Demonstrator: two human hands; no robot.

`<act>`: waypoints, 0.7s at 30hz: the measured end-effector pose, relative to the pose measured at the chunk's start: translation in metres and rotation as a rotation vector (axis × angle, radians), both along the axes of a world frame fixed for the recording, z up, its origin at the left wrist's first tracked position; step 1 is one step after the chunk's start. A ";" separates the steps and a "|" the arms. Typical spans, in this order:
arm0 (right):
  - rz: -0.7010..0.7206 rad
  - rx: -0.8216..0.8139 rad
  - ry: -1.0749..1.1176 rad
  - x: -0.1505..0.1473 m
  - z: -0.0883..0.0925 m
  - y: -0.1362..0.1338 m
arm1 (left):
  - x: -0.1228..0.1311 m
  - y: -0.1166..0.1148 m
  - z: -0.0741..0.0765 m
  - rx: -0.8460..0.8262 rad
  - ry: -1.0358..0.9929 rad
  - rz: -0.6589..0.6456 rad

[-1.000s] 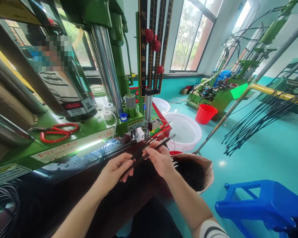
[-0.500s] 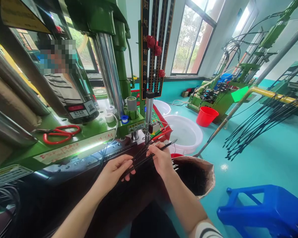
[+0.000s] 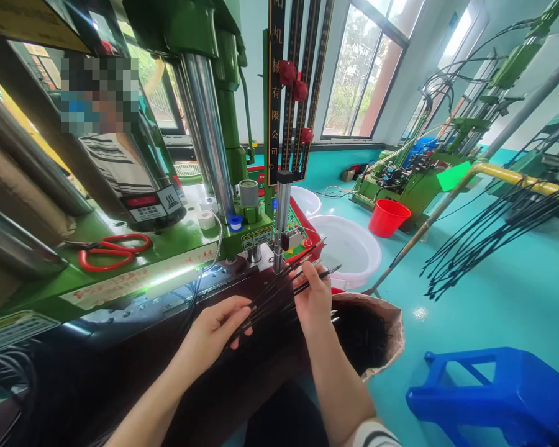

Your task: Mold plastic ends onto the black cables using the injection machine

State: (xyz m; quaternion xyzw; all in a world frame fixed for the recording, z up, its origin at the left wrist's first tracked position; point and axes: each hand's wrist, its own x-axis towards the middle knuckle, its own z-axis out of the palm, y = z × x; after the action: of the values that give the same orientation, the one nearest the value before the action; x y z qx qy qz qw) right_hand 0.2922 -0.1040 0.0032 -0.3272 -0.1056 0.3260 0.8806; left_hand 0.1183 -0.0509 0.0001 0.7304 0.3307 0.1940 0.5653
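Observation:
Several thin black cables (image 3: 271,297) with metal tips run between my two hands, in front of the green press. My left hand (image 3: 218,324) is closed around the bundle, thumb on top. Nearer the tipped ends, my right hand (image 3: 313,288) pinches some of the cables between thumb and fingers. The tips fan out up and to the right, one past my right fingers and others by the red control panel (image 3: 314,239). Below my hands the cables fade into a dark surface, so their lower ends are hidden.
Red-handled scissors (image 3: 114,253) lie on the green press bed (image 3: 41,273). A paper-lined container (image 3: 394,329) of dark pieces stands right of my right forearm, near a white tub (image 3: 370,248). A blue stool (image 3: 503,385) and a red bucket (image 3: 389,218) are on the floor.
My right hand has moved a little to the right along the cables, away from my left hand. The cable tips are more spread apart. My left hand has barely moved.

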 end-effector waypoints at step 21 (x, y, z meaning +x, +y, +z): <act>-0.004 0.016 0.102 0.018 -0.007 0.012 | -0.010 0.006 -0.009 0.020 0.061 0.016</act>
State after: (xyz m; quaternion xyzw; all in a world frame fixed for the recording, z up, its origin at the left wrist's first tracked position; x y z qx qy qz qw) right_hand 0.3099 -0.0923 -0.0042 -0.3034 -0.0625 0.3394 0.8882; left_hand 0.1083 -0.0453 -0.0091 0.7388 0.3517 0.1794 0.5461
